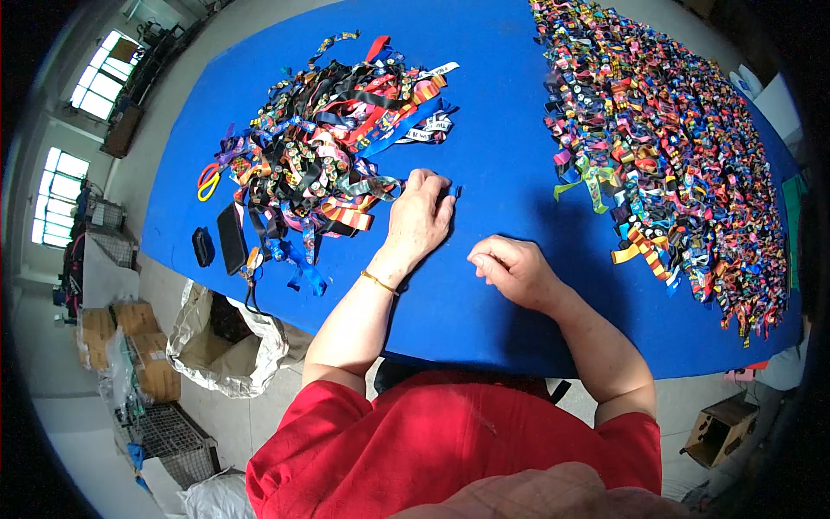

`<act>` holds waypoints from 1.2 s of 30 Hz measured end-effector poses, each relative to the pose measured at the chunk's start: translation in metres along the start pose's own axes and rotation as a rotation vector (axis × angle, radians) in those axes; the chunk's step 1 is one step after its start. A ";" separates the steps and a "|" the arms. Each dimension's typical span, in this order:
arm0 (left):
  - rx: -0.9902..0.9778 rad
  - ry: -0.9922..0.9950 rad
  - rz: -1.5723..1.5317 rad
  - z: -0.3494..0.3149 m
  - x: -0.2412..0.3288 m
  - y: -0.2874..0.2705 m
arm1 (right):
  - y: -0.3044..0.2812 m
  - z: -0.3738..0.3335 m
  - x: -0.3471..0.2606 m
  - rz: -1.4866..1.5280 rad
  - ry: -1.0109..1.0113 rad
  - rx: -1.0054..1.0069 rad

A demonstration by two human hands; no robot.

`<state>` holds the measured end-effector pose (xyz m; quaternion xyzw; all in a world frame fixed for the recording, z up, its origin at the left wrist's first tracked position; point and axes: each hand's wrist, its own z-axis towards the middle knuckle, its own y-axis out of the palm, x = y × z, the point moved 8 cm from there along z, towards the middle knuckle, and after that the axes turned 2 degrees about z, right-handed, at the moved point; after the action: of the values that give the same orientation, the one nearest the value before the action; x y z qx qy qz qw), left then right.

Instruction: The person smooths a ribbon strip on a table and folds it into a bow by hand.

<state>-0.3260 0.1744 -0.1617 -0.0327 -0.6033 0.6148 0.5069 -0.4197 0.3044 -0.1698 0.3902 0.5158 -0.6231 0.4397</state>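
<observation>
My left hand point(421, 212) is closed near the middle of the blue table point(497, 78), its fingers bent down at the edge of a loose heap of straps point(328, 143). A patterned strap point(372, 185) runs from the heap into this hand, and a short dark blue end point(456, 191) shows beyond the fingertips. My right hand point(514, 270) rests to the right and nearer, fingers curled in, with nothing sticking out of it. Across the right side spreads a large mass of short multicoloured straps point(666, 147).
Scissors point(208, 183) with yellow and red handles, a flat black case point(232, 240) and a small black pouch point(203, 246) lie left of the heap. A white woven sack point(246, 359) stands open below the table's left edge, near cardboard boxes point(143, 346).
</observation>
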 end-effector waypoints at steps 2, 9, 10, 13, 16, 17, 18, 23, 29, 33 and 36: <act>0.001 -0.007 0.006 -0.001 -0.001 -0.001 | 0.000 0.000 0.004 0.006 0.048 0.001; 0.006 0.000 -0.034 0.004 0.007 -0.009 | -0.001 -0.004 0.006 0.119 0.047 -0.006; -0.032 -0.057 -0.103 0.005 0.004 -0.008 | -0.002 -0.004 0.006 0.115 0.033 -0.007; 0.027 0.002 -0.005 0.019 0.010 -0.019 | -0.002 -0.005 0.005 0.122 0.019 -0.010; 0.153 0.199 0.151 0.042 0.024 -0.026 | -0.002 -0.005 0.007 0.137 0.039 -0.018; 0.132 0.138 0.164 0.053 0.018 -0.022 | 0.000 -0.006 0.012 0.134 0.104 -0.031; 0.112 0.117 0.167 0.062 0.014 -0.018 | -0.002 -0.006 0.008 0.147 0.054 -0.025; 0.073 0.025 0.310 0.091 -0.005 0.003 | -0.003 -0.007 0.010 0.130 0.092 -0.033; 0.110 0.099 0.440 0.095 -0.008 0.004 | -0.004 -0.007 0.011 0.092 0.090 -0.037; 0.241 0.078 0.262 0.089 0.011 -0.028 | -0.007 -0.007 0.006 0.084 0.011 -0.020; 0.202 -0.098 -0.120 0.076 0.019 -0.048 | -0.006 -0.007 0.004 0.068 -0.008 -0.034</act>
<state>-0.3571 0.1218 -0.0932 0.0850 -0.5632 0.6420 0.5132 -0.4264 0.3113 -0.1724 0.3975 0.5108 -0.6006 0.4694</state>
